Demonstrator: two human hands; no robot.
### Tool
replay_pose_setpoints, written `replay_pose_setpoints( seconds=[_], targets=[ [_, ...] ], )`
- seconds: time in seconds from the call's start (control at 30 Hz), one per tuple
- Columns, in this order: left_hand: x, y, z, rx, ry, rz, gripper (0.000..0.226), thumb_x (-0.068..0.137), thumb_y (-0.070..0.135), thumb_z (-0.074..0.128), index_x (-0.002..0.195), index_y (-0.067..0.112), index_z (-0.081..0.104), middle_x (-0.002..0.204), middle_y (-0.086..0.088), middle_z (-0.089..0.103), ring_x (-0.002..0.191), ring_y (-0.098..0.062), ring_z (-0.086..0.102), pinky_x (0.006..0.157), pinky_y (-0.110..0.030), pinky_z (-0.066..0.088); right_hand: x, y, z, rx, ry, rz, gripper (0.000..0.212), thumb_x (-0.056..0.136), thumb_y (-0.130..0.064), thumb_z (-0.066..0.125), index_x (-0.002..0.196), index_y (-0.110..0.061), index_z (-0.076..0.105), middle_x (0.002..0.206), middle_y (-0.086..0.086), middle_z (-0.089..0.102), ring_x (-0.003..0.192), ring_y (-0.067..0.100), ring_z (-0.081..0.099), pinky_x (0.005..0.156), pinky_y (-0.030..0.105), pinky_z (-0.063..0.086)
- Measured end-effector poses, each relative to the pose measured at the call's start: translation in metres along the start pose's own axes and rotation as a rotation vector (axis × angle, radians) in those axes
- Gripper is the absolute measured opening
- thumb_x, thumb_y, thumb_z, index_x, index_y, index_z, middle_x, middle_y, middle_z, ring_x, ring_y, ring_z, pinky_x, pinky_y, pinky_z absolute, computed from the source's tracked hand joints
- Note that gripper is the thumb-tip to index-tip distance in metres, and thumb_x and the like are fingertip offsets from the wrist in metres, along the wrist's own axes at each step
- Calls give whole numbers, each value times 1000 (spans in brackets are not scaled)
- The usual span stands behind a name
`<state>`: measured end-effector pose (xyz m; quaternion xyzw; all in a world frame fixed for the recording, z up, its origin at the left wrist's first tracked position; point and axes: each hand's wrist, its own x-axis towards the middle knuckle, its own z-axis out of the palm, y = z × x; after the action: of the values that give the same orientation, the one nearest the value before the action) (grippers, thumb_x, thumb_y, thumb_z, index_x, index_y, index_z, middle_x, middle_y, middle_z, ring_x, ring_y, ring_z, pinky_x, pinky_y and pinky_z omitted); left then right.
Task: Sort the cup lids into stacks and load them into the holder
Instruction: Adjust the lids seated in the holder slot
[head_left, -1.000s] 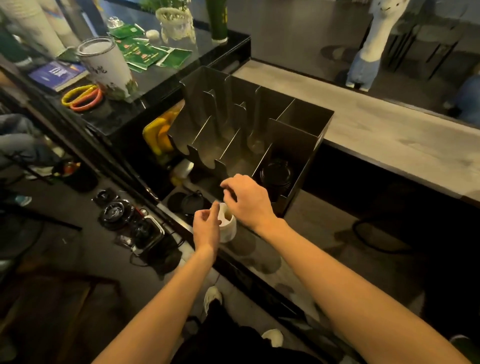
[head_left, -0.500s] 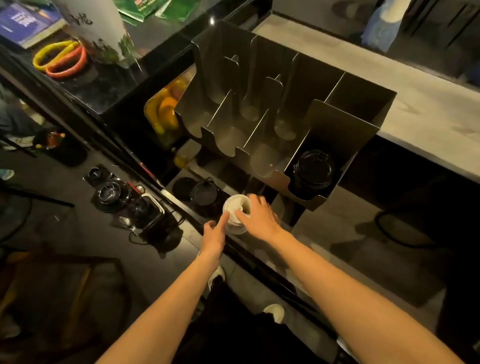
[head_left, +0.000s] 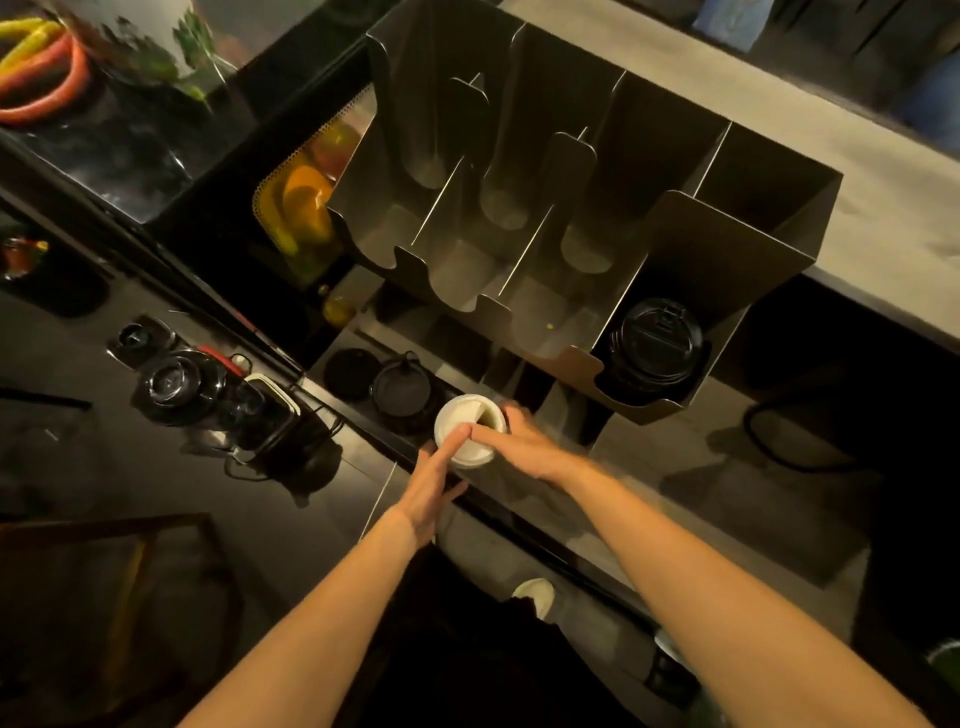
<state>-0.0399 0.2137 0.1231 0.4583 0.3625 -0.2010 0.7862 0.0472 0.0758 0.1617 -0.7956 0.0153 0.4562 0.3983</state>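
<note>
Just beyond the left hand (head_left: 434, 488), whose straight fingers press its side, stands the white lid stack (head_left: 465, 418); the right hand (head_left: 527, 441) curls round its other side; likely light, flimsy, apt to topple; grip both sides low.

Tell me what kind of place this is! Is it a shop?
Probably a café, seen from behind the counter. A slotted metal holder has black cup lids stacked in its rightmost slot, and the left hand and right hand hold a stack of white lids.
</note>
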Motion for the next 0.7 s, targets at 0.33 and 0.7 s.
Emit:
replay_pose_setpoints(
  seconds=[0.33,0.7],
  targets=[
    [-25,-17,2,-25,61,90,105,56,73,79,142,20,48,134,-3,62,126,-20,57,116,-45,40,-25,27,15,126,-34,-15,81,73,-85,59,136,-47,25,136,-1,51,124,21,50,110,46,41],
    [-66,5,40,9,114,417,94,69,86,66,140,26,57,137,-4,63,127,-21,60,109,-48,49,-91,-35,-20,-67,3,-342,55,97,-57,53,145,-43,30,125,-12,47,115,9,48,91,26,42]
  ],
)
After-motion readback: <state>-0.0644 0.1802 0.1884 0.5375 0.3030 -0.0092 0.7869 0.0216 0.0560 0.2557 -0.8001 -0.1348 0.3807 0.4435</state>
